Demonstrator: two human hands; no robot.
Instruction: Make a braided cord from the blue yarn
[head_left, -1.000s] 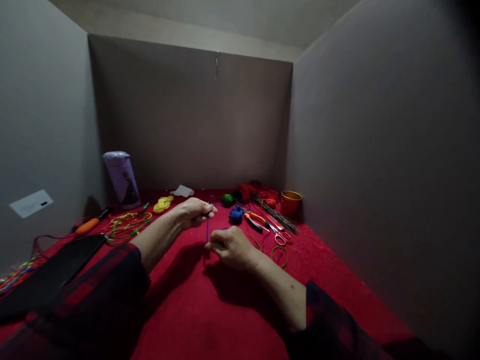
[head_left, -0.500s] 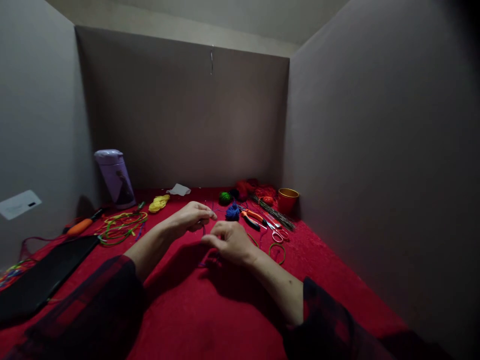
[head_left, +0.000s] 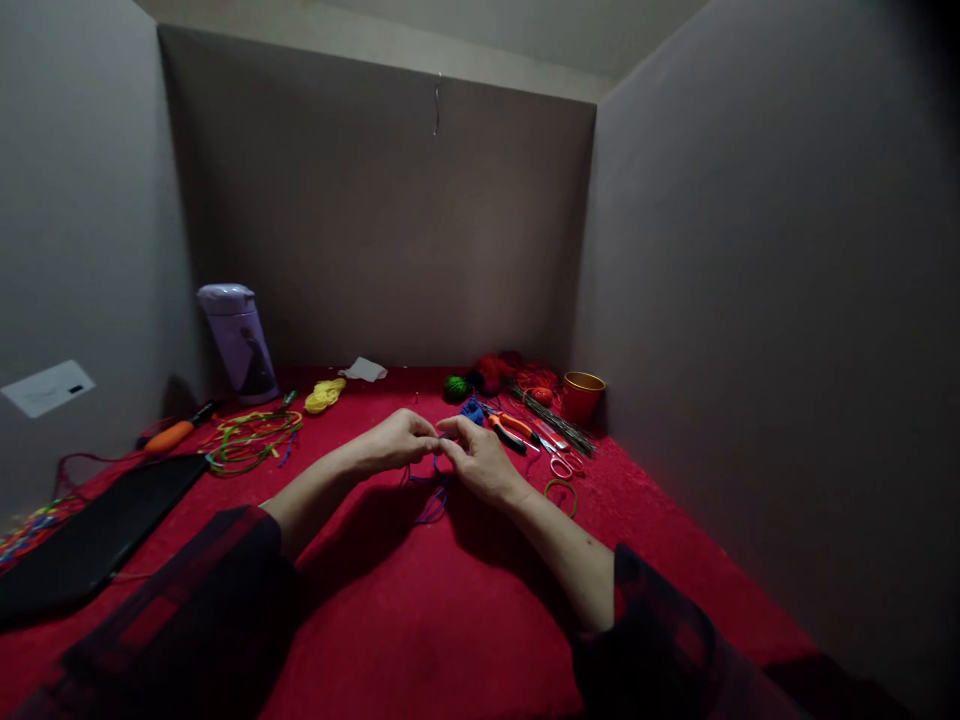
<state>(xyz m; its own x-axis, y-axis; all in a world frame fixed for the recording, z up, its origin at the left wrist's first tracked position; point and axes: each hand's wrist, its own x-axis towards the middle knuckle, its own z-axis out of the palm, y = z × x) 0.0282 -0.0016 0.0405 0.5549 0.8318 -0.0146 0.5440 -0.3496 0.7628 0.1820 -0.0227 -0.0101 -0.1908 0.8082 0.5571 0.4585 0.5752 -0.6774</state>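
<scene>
My left hand (head_left: 403,440) and my right hand (head_left: 480,458) meet fingertip to fingertip above the red cloth, each closed in a pinch. A thin blue-purple cord (head_left: 431,510) is held between them; its loose loops dangle below the fingers onto the cloth. The exact spot where the cord is gripped is hidden by the fingers. Just beyond my right hand lies a ball of blue yarn (head_left: 472,410), partly covered by it. Orange-and-black pliers (head_left: 512,430) and scissors (head_left: 564,464) rest to the right of that hand.
At the left are a purple bottle (head_left: 240,345), an orange-handled tool (head_left: 169,436), green cord coils (head_left: 255,442) and a black flat board (head_left: 105,535). Yellow yarn (head_left: 325,396) lies further back. Green yarn (head_left: 455,389), a twig bundle (head_left: 559,422) and a red cup (head_left: 583,400) sit back right.
My hands have come together from slightly apart, the fingertips now touching. The cord's loops show more plainly below them. The whole view has shifted a little.
</scene>
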